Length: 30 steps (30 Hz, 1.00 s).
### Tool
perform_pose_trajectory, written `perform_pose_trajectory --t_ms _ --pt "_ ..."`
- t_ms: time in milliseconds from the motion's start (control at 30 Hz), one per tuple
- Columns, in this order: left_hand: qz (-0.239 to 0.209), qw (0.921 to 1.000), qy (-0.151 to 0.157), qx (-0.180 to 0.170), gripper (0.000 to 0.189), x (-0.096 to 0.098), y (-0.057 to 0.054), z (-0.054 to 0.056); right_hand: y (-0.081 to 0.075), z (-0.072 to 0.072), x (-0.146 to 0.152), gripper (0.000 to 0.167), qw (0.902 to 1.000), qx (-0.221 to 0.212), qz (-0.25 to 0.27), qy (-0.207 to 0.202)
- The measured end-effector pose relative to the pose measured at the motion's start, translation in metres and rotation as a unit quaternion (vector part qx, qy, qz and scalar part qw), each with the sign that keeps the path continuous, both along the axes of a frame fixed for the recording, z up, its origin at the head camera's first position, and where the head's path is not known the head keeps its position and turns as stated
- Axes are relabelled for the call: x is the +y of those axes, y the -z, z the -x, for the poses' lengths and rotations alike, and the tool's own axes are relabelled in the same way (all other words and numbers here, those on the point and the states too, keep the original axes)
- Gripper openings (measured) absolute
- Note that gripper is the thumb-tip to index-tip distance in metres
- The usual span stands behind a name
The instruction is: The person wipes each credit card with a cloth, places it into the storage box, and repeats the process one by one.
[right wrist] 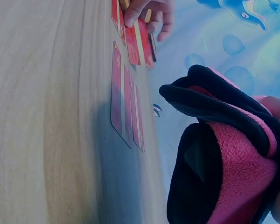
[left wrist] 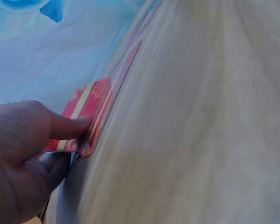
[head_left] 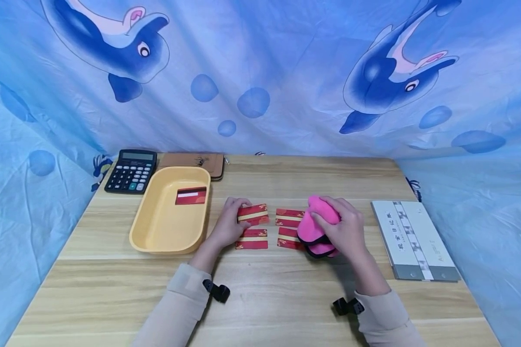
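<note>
My left hand (head_left: 229,222) pinches a red card (head_left: 255,212) with gold stripes by its left edge, thumb and fingertips on either side. The left wrist view shows this card (left wrist: 99,93) tilted up off the tabletop. Just below it lies a second such card (head_left: 252,243). To the right lie an upper card (head_left: 285,221) and a lower card (head_left: 288,232), both partly covered by a folded pink fleece cloth (head_left: 313,222) with black edging. My right hand (head_left: 348,229) grips this cloth, and the right wrist view shows its black underside (right wrist: 193,182) raised above the table.
A yellow tray (head_left: 167,226) stands left of my left hand, with a red card (head_left: 192,196) inside. Behind it are a black calculator (head_left: 132,171) and a brown wallet (head_left: 180,160). A grey-white notebook (head_left: 412,241) lies at the right. A blue curtain (head_left: 278,130) hangs behind the table.
</note>
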<state>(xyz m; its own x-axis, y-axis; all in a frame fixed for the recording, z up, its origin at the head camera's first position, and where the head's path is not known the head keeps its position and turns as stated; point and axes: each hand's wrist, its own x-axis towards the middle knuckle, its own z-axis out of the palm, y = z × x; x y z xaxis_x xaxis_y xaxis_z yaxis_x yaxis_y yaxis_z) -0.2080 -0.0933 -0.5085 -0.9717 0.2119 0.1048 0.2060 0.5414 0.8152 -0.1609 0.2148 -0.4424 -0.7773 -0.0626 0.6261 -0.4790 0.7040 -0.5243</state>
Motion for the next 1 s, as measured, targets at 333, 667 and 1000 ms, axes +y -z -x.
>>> perform_pose_trajectory --t_ms 333,667,1000 --pt "-0.222 0.968 -0.096 -0.066 0.048 0.011 -0.022 -0.007 -0.005 -0.002 -0.008 0.046 0.9998 0.002 0.009 -0.02" --pt "-0.359 0.919 -0.072 -0.147 0.03 0.047 -0.062 -0.029 -0.014 -0.001 -0.043 0.043 0.9976 0.026 0.018 -0.061" --pt "-0.371 0.9217 0.033 -0.11 0.034 0.06 -0.068 -0.043 -0.015 0.003 -0.058 0.037 0.9966 0.082 0.009 -0.001"
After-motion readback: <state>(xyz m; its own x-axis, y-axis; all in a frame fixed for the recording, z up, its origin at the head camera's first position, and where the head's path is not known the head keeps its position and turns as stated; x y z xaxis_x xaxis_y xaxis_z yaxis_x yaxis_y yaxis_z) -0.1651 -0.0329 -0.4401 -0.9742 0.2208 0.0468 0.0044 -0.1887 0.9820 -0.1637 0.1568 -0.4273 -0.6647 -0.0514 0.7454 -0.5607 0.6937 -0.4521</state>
